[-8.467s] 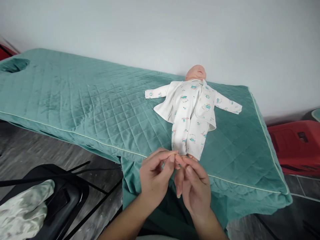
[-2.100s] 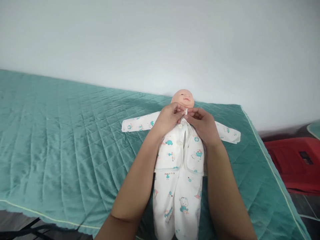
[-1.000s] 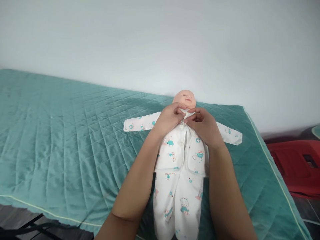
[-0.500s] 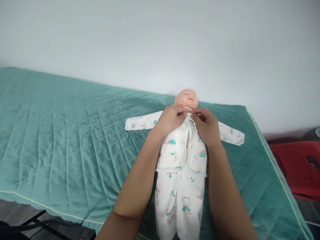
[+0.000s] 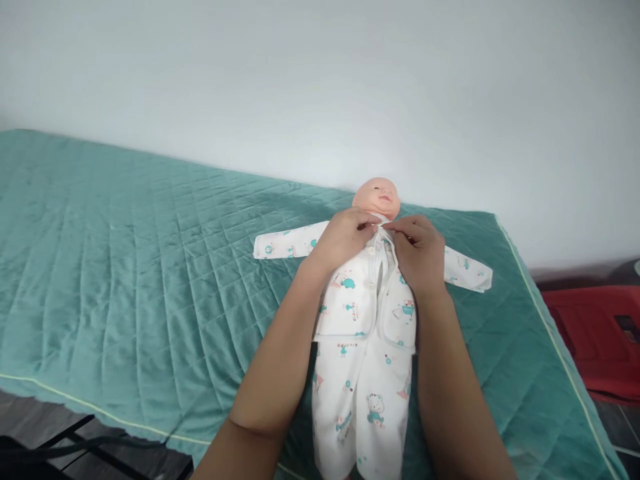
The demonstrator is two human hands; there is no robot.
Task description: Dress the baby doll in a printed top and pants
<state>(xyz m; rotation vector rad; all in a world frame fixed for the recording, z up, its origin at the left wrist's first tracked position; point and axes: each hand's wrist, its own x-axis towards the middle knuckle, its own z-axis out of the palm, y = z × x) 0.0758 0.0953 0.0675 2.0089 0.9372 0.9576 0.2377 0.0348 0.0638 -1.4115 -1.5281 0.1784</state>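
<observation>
A baby doll lies on its back, head toward the wall. It wears a white printed jacket and matching trousers. Both jacket sleeves stretch out sideways, and the front edges part below the collar. At the neckline my left hand pinches the collar edge from the left. Opposite it, my right hand grips the other front edge between thumb and fingers. The fingertips of both hands nearly meet there, covering whatever fastening lies between them. Small buttons show down the jacket front.
A green quilted cover spreads under the doll, with a pale wall behind. To the right, below the cover's edge, is a red plastic object. Black metal legs show at the lower left.
The view has shifted slightly, moving the doll a little to the right in the picture. My right fingers have straightened a bit at the collar; both hands stay there.
</observation>
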